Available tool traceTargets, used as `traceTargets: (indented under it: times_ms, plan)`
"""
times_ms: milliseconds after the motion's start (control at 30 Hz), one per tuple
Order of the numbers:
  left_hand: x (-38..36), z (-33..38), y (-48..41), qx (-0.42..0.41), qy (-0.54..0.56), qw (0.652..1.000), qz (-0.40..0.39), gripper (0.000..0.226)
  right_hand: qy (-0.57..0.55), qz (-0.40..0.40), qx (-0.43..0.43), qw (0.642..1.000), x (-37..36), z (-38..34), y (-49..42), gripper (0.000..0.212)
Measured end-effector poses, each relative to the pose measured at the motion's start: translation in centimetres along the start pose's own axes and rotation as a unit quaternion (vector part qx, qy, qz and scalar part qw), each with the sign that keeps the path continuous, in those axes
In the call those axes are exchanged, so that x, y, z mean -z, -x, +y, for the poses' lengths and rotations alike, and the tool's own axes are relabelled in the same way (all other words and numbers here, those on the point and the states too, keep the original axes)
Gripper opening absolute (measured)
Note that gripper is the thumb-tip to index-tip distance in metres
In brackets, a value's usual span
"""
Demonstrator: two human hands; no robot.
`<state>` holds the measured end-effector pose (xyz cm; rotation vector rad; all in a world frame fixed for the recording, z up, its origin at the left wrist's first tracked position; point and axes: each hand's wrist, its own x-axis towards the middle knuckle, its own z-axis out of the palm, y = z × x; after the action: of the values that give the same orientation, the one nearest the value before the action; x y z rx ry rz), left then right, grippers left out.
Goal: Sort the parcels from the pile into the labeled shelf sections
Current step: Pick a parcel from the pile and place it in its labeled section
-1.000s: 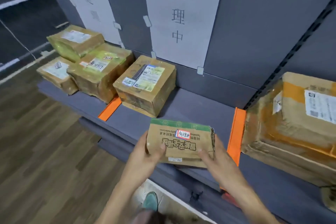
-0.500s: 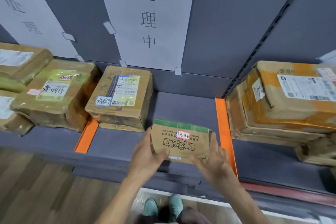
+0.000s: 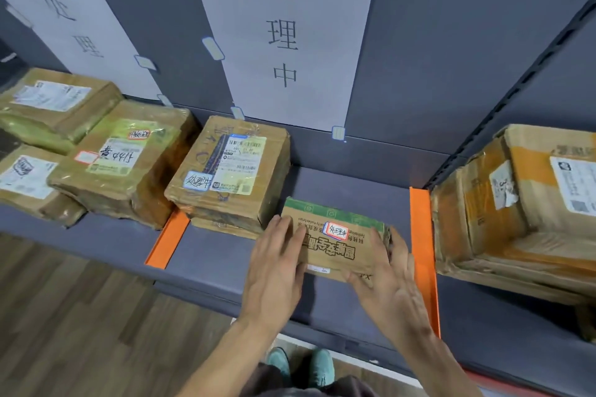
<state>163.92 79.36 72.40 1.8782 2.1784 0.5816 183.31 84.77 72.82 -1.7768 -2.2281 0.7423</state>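
Note:
A small brown parcel [image 3: 335, 242] with a green edge and a red-framed handwritten sticker rests on the grey shelf [image 3: 354, 184], in the middle section under the white paper sign [image 3: 283, 26]. My left hand [image 3: 274, 271] lies on its left side with straight fingers. My right hand [image 3: 387, 280] touches its right edge, fingers spread. Neither hand curls around it. A larger taped parcel [image 3: 229, 171] with a shipping label sits just to its left in the same section.
Orange dividers [image 3: 167, 238] [image 3: 422, 245] bound this section. Several taped parcels [image 3: 122, 161] fill the left section, under another paper sign [image 3: 64, 10]. Big worn boxes [image 3: 522, 203] fill the right section. Wood floor [image 3: 80, 316] and my shoes [image 3: 300, 364] are below.
The small parcel went forward and down onto the middle section. My fingers, gripped around its sides before, are now straightened out. The view moved closer to the shelf.

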Motion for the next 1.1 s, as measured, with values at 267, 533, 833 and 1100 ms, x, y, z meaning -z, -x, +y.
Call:
traceTargets:
  times_ms: [267, 533, 833, 1100]
  plan:
    - [-0.7, 0.4, -3.1, -0.033, -0.009, 0.999, -0.017, 0.071, 0.016, -0.017, 0.001, 1.000, 0.1, -0.3, -3.9, 0.083]
    - [-0.1, -0.7, -7.5, -0.029, -0.005, 0.998, -0.051, 0.078, 0.012, -0.015, -0.016, 1.000, -0.2, -1.6, -7.4, 0.082]
    - [0.8, 0.0, -10.3, -0.018, -0.013, 0.998, -0.052, 0.070, -0.001, -0.011, -0.016, 1.000, -0.5, -0.9, -10.7, 0.086]
    - [0.4, 0.4, -11.3, -0.012, -0.065, 0.996, -0.065, 0.075, 0.003, -0.005, -0.021, 1.000, -0.2, -0.8, -11.8, 0.085]
